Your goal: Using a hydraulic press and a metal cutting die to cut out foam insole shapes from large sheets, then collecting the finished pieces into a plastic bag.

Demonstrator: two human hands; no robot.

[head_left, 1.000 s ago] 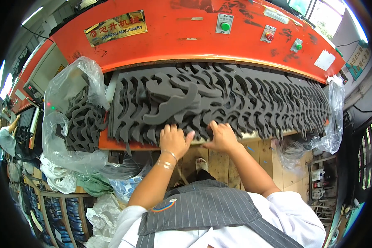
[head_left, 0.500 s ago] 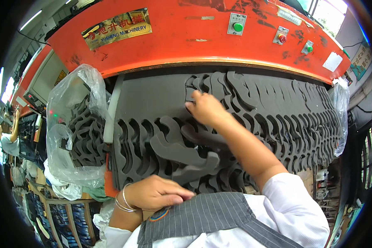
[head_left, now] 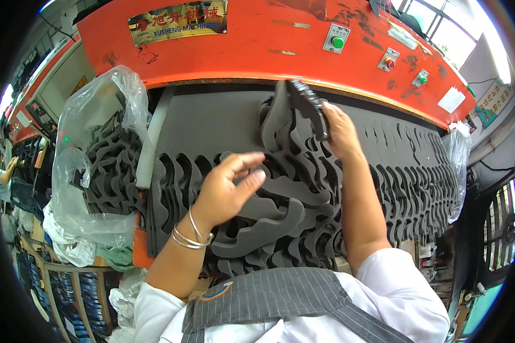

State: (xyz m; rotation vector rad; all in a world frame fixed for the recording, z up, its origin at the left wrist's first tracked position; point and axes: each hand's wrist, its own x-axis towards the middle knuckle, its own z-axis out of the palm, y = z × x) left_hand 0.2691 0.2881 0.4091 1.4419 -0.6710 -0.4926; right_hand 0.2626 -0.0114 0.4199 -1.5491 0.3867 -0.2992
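My right hand (head_left: 340, 130) is closed round a black, curved cutting die (head_left: 309, 107), tipped up on its side above the dark grey foam sheet (head_left: 212, 117). Beside the die a wavy foam piece (head_left: 276, 117) stands up from the sheet. My left hand (head_left: 226, 186) hovers over the cut foam to the left, thumb and fingers apart, with nothing visible in it. Loose wavy foam strips (head_left: 263, 228) lie in a heap below and right of that hand. Rows of cut-out foam shapes (head_left: 412, 197) stretch to the right.
An orange press machine (head_left: 252, 48) spans the far side, with a green button (head_left: 337, 43) and a red button (head_left: 389, 63). At the left, a clear plastic bag (head_left: 68, 188) holds many foam pieces. Another plastic bag (head_left: 456, 151) hangs at the right end.
My right hand has lifted the cutting die off the sheet and moved right with it. My left hand has risen from near the apron to over the foam pieces, its fingers spreading.
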